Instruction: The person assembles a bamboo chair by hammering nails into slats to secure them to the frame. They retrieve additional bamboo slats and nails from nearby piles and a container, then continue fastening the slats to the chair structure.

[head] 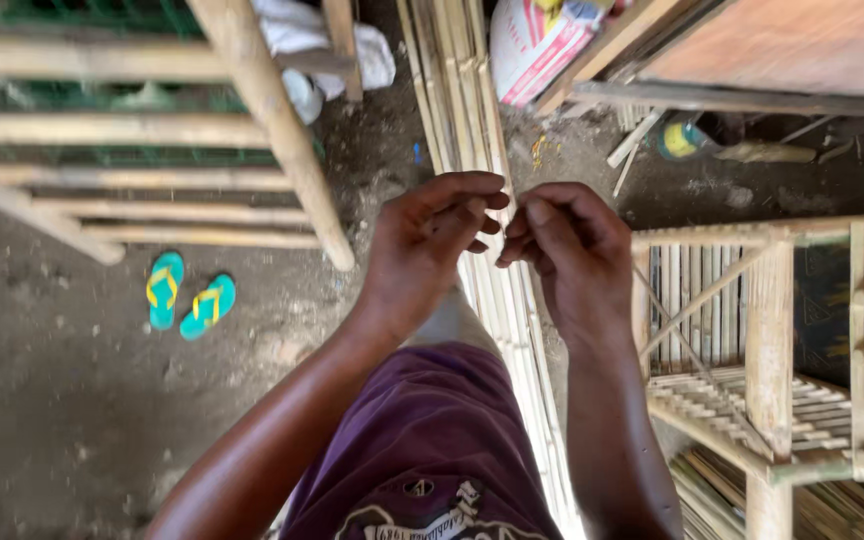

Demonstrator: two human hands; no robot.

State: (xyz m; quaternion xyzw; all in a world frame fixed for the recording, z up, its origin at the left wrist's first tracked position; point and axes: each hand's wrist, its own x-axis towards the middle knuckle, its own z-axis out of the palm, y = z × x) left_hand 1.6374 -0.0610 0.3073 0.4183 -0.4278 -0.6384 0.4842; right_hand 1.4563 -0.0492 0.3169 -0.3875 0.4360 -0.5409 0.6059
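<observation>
My left hand [430, 245] and my right hand [567, 250] meet in the middle of the head view, fingertips pinched close together above a bundle of long thin bamboo slats [457, 90]. Something very small sits between the fingertips; I cannot make out what it is. The slats run from the top of the view down past my purple shorts [422, 440]. Both forearms reach up from the bottom edge.
A bamboo frame of thick poles [262, 100] stands at the upper left. A partly built bamboo rack [772, 340] is at the right. A pair of teal and yellow flip-flops [189, 298] lies on the dirt floor. A white sack [537, 45] and a wooden board [792, 45] are at the top.
</observation>
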